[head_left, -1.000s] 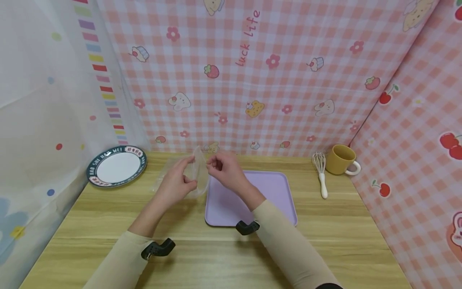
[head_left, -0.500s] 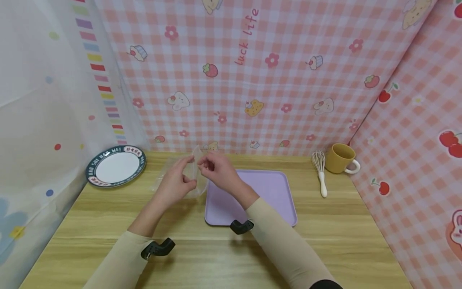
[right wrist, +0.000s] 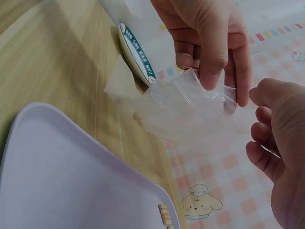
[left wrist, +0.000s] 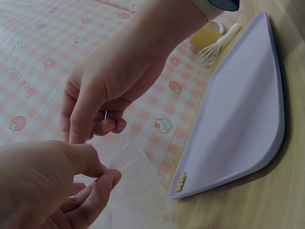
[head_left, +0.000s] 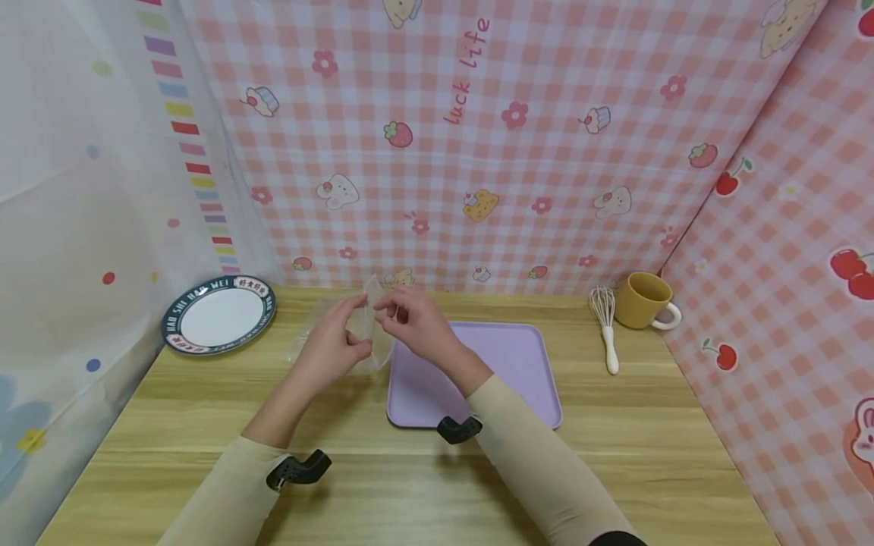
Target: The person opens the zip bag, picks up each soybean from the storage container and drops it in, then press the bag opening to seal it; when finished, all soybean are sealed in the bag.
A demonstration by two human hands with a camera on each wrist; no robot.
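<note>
A clear plastic zip bag (head_left: 372,334) hangs between the two hands, left of the lilac tray (head_left: 512,371). My left hand (head_left: 331,337) holds its zip edge between thumb and fingers, as the right wrist view (right wrist: 190,90) also shows. My right hand (head_left: 416,322) is close beside it, thumb and index fingertip together at the bag's near-invisible edge, other fingers curled. In the right wrist view, a small beige bit (right wrist: 138,118) shows at the bag; whether inside or behind, I cannot tell. Small beige pieces (left wrist: 180,182) sit in a row at one tray corner.
A white plate with a dark green lettered rim (head_left: 180,303) lies at the back left. At the back right, a white-handled whisk (head_left: 609,341) lies beside a mustard mug (head_left: 638,303) with a white handle. A pink checked cloth (head_left: 423,167) hangs behind the table.
My right hand has shifted slightly left towards my left hand, and the gap at the bag's mouth has narrowed. Over the last half second, both hands have stayed nearly still.
</note>
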